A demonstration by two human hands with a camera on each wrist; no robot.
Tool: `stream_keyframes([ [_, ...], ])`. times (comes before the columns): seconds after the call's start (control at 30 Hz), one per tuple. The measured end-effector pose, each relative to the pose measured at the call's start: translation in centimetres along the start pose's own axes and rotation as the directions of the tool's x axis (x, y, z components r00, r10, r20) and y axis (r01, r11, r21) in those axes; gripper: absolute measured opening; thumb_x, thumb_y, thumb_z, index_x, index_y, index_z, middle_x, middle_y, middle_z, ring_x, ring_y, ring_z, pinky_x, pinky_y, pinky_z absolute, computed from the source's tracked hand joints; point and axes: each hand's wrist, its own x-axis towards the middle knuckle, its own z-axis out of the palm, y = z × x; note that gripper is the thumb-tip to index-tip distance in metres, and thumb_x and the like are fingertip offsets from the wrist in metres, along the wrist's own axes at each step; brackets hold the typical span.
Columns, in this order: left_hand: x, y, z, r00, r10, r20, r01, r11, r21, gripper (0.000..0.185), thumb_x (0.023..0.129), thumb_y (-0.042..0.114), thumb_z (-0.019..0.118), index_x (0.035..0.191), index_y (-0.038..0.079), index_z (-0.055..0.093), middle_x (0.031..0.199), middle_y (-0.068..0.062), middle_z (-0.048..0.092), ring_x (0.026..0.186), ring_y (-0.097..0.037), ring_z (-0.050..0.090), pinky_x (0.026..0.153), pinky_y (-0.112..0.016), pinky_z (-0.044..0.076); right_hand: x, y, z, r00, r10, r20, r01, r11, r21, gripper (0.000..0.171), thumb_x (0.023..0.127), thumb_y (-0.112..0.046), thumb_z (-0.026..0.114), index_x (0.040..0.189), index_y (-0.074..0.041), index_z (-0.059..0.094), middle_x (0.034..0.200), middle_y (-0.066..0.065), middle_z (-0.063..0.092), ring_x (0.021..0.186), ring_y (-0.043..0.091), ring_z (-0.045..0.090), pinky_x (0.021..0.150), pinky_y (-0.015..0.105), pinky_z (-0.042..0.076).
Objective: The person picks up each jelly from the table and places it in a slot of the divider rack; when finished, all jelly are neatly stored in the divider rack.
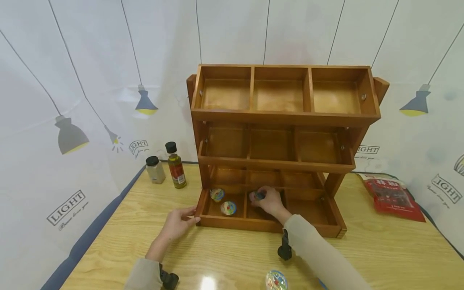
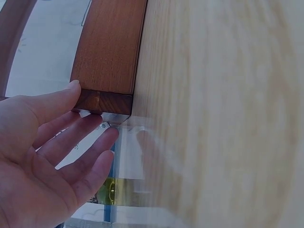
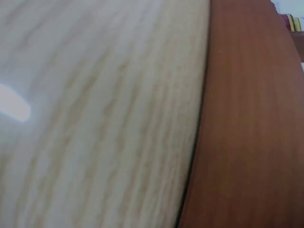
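A pale wooden table (image 1: 232,249) stands before a white curtain (image 1: 72,80) printed with lamps. On it is a three-level wooden rack (image 1: 286,117). The right hand (image 1: 270,201) holds a small round cup (image 1: 258,196) with curled fingers inside the bottom middle compartment. Left of this grip lie two similar cups (image 1: 222,201). The left hand (image 1: 177,222), fingers straight, touches the rack's front left corner.

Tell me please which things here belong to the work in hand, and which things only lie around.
In the work:
wooden rack, left hand touching its bottom front corner
small cup, held by the right hand in the bottom middle compartment
two cups in the bottom left compartment
cup on the table

Lying about:
oil bottle
spice jar
red packet
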Motion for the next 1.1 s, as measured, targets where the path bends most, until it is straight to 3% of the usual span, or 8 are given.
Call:
stream_keyframes([
  [0.23, -0.1, 0.3, 0.0, 1.0, 0.029, -0.007, -0.029, 0.999, 0.016, 0.042, 0.08, 0.015, 0.067, 0.12, 0.005, 0.058, 0.106, -0.016, 0.067, 0.082, -0.02, 0.065, 0.065, -0.025, 0.052, 0.1, 0.5, 0.1, 1.0, -0.008, -0.023, 0.008, 1.0, 0.004, 0.046, 0.069, -0.022, 0.077, 0.103, -0.005, 0.05, 0.102, 0.014, 0.059, 0.091, 0.026, 0.056, 0.077, 0.038, 0.047],
  [0.43, -0.1, 0.1, 0.0, 1.0, -0.007, -0.001, 0.007, 1.0, 0.009, 0.043, 0.08, 0.017, 0.067, 0.121, 0.008, 0.058, 0.107, -0.014, 0.067, 0.083, -0.017, 0.064, 0.065, -0.025, 0.051, -0.1, 0.9, -0.5, 0.999, -0.003, 0.033, 0.002, 1.0, 0.031, 0.055, 0.068, -0.025, 0.078, 0.11, -0.005, 0.05, 0.106, 0.014, 0.059, 0.095, 0.025, 0.056, 0.079, 0.038, 0.047],
  [0.7, -0.2, 0.2, -0.2, 1.0, -0.006, -0.005, 0.006, 1.0, 0.021, 0.043, 0.08, 0.015, 0.067, 0.122, 0.007, 0.057, 0.108, -0.014, 0.066, 0.083, -0.018, 0.064, 0.065, -0.025, 0.051, -1.2, 0.7, -2.9, 0.995, -0.039, 0.091, 0.022, 0.983, 0.183, 0.062, 0.071, -0.022, 0.076, 0.122, -0.001, 0.049, 0.117, 0.018, 0.057, 0.108, 0.031, 0.055, 0.087, 0.04, 0.048],
  [0.97, -0.1, 0.1, 0.0, 1.0, 0.016, -0.007, -0.016, 1.0, 0.021, 0.043, 0.08, 0.014, 0.067, 0.121, 0.006, 0.058, 0.107, -0.015, 0.067, 0.084, -0.02, 0.065, 0.065, -0.024, 0.051, -4.7, 0.9, -7.4, 0.977, -0.189, 0.097, 0.152, 0.942, 0.3, 0.061, 0.076, -0.021, 0.072, 0.127, -0.002, 0.045, 0.127, 0.021, 0.05, 0.117, 0.038, 0.048, 0.096, 0.041, 0.044],
  [1.1, -0.2, 0.1, 0.1, 1.0, 0.02, -0.015, -0.02, 0.999, 0.03, 0.043, 0.079, 0.013, 0.068, 0.12, 0.005, 0.058, 0.106, -0.016, 0.067, 0.081, -0.019, 0.065, 0.063, -0.024, 0.051, -7.5, 1.4, -9.3, 0.963, -0.249, 0.102, 0.205, 0.924, 0.323, 0.059, 0.075, -0.02, 0.072, 0.125, 0.0, 0.046, 0.126, 0.022, 0.051, 0.115, 0.031, 0.052, 0.094, 0.037, 0.045],
])
